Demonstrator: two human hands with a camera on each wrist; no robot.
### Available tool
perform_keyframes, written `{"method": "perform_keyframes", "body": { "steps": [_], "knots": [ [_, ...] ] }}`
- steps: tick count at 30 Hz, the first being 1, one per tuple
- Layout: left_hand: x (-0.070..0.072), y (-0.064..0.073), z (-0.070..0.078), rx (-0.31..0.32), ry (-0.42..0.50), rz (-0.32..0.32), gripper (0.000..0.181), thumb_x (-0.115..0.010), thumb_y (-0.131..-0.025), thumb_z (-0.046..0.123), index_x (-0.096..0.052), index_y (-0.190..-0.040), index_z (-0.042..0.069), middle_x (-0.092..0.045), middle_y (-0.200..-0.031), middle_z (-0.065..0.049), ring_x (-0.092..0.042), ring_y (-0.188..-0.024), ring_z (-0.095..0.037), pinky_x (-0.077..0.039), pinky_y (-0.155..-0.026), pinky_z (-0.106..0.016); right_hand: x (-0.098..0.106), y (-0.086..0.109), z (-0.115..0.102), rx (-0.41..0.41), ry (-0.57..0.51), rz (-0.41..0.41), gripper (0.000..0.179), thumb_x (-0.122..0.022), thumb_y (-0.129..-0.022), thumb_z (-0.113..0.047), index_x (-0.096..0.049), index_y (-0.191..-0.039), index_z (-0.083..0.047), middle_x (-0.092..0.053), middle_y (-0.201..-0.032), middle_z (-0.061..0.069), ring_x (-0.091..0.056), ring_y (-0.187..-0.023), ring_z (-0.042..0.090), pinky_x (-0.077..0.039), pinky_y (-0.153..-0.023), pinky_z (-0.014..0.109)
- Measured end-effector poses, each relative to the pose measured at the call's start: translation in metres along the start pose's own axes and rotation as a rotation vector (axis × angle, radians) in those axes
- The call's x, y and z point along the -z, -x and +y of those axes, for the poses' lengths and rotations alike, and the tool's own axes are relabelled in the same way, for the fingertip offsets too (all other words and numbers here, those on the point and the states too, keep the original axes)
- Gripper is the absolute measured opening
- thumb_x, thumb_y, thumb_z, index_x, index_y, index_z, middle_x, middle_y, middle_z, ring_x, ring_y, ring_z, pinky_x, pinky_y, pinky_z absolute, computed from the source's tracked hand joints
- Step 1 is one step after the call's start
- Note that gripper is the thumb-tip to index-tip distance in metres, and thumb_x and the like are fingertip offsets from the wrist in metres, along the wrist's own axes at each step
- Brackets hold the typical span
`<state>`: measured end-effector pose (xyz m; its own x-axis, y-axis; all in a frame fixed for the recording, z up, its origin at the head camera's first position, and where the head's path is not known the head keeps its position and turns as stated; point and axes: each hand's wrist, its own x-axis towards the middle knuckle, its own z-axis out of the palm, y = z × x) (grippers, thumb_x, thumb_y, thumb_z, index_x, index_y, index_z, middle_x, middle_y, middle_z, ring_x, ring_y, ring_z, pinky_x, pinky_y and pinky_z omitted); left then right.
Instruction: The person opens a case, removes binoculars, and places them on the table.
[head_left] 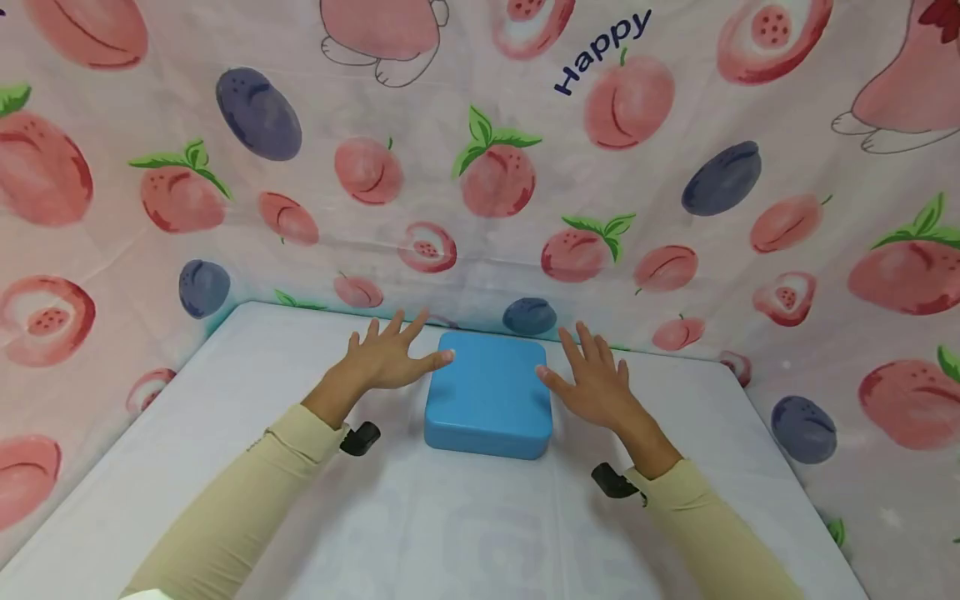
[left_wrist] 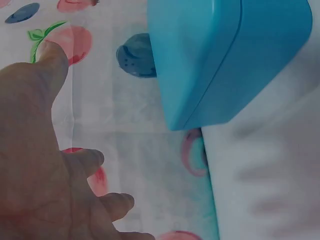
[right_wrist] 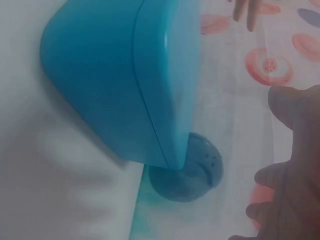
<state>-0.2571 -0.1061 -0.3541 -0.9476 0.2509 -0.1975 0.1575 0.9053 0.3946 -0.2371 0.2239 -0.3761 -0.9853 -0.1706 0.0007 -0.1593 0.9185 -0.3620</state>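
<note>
A blue box (head_left: 489, 385) with rounded corners lies flat on the white table, near its back edge. In both wrist views a thin seam runs round its side, below the top. My left hand (head_left: 385, 357) hovers at the box's left side, fingers spread, the thumb overlapping the box's edge in the head view. At the right side my right hand (head_left: 596, 379) is spread likewise, its thumb over the box's right edge. Nothing is held in either hand. The left wrist view shows the box (left_wrist: 200, 60) beyond the left thumb; the right wrist view shows its opposite side (right_wrist: 115, 75).
The white table (head_left: 465, 525) runs forward from the box. Behind and beside it hangs a cloth (head_left: 442, 183) printed with peaches and plums. Small black devices sit under the left wrist (head_left: 360, 439) and the right wrist (head_left: 613, 481).
</note>
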Motion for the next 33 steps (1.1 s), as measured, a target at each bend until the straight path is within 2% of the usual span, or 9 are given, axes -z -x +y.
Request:
{"method": "perform_keyframes", "body": {
  "steps": [3,6,9,12,15,20,25,28,33],
  "knots": [
    [-0.005,0.000,-0.002,-0.011,0.046,-0.018,0.100,-0.041,-0.094,0.083,-0.004,-0.169,0.029,-0.004,-0.176,-0.020,-0.002,-0.158,-0.059,-0.003,-0.122,-0.080,-0.004,-0.001,0.000,0.003,-0.051,-0.035,0.089,-0.048,-0.104,-0.060,-0.009,-0.169,-0.013,0.002,-0.176,0.019,0.001,-0.160,0.053,-0.002,-0.118,0.085],
    [-0.009,-0.001,-0.004,-0.024,0.118,-0.040,0.104,-0.045,-0.093,0.082,-0.002,-0.170,0.027,-0.004,-0.176,-0.022,-0.004,-0.157,-0.061,-0.007,-0.121,-0.081,-0.008,-0.003,0.001,0.012,-0.151,-0.075,0.088,-0.047,-0.105,-0.059,-0.008,-0.169,-0.013,0.004,-0.176,0.019,0.002,-0.160,0.052,-0.006,-0.119,0.083],
    [-0.013,-0.002,-0.006,-0.043,0.249,-0.087,0.112,-0.055,-0.091,0.079,0.005,-0.169,0.027,0.002,-0.176,-0.022,0.000,-0.157,-0.060,-0.010,-0.121,-0.080,-0.013,-0.005,0.003,-0.002,-0.240,-0.101,0.088,-0.050,-0.105,-0.058,-0.008,-0.170,-0.016,0.005,-0.177,0.018,0.003,-0.161,0.050,-0.010,-0.120,0.081],
    [-0.016,-0.004,-0.007,-0.046,0.397,-0.141,0.118,-0.065,-0.089,0.073,0.012,-0.168,0.030,0.006,-0.177,-0.017,0.001,-0.161,-0.053,-0.016,-0.122,-0.077,-0.018,-0.006,0.007,-0.036,-0.297,-0.124,0.091,-0.054,-0.103,-0.060,-0.008,-0.170,-0.020,0.006,-0.177,0.014,0.003,-0.162,0.048,-0.012,-0.121,0.080],
    [-0.018,-0.006,-0.006,-0.025,0.514,-0.164,0.119,-0.071,-0.089,0.066,0.013,-0.167,0.033,0.004,-0.178,-0.011,-0.002,-0.163,-0.043,-0.019,-0.124,-0.073,-0.024,-0.005,0.009,-0.079,-0.373,-0.154,0.092,-0.057,-0.101,-0.060,-0.009,-0.170,-0.024,0.006,-0.178,0.010,0.003,-0.163,0.044,-0.011,-0.122,0.077],
    [-0.024,-0.012,-0.005,0.013,0.685,-0.151,0.121,-0.079,-0.088,0.056,0.011,-0.167,0.036,-0.002,-0.177,-0.013,-0.007,-0.164,-0.041,-0.021,-0.125,-0.071,-0.029,-0.003,0.007,-0.166,-0.574,-0.172,0.087,-0.063,-0.101,-0.051,-0.014,-0.169,-0.027,-0.006,-0.178,0.011,-0.007,-0.164,0.042,-0.014,-0.125,0.073],
    [-0.032,-0.017,-0.003,0.060,0.828,-0.149,0.123,-0.084,-0.086,0.050,0.007,-0.168,0.037,-0.008,-0.176,-0.018,-0.016,-0.161,-0.045,-0.023,-0.122,-0.074,-0.034,-0.001,0.008,-0.210,-0.776,-0.144,0.082,-0.066,-0.103,-0.038,-0.020,-0.168,-0.021,-0.016,-0.175,0.018,-0.018,-0.162,0.041,-0.025,-0.126,0.063],
    [-0.036,-0.018,0.000,0.097,0.886,-0.134,0.119,-0.085,-0.087,0.044,0.001,-0.169,0.033,-0.014,-0.175,-0.019,-0.022,-0.159,-0.047,-0.028,-0.119,-0.076,-0.038,0.000,0.009,-0.206,-0.847,-0.130,0.082,-0.066,-0.103,-0.034,-0.020,-0.168,-0.016,-0.017,-0.175,0.018,-0.023,-0.160,0.042,-0.030,-0.126,0.059],
    [-0.037,-0.021,0.004,0.160,0.962,-0.074,0.106,-0.086,-0.087,0.034,-0.017,-0.168,0.025,-0.028,-0.171,-0.020,-0.032,-0.155,-0.048,-0.036,-0.116,-0.073,-0.038,-0.003,0.008,-0.191,-0.909,-0.096,0.077,-0.065,-0.104,-0.030,-0.025,-0.166,-0.010,-0.019,-0.175,0.016,-0.030,-0.157,0.044,-0.033,-0.123,0.061]
  ]
}}
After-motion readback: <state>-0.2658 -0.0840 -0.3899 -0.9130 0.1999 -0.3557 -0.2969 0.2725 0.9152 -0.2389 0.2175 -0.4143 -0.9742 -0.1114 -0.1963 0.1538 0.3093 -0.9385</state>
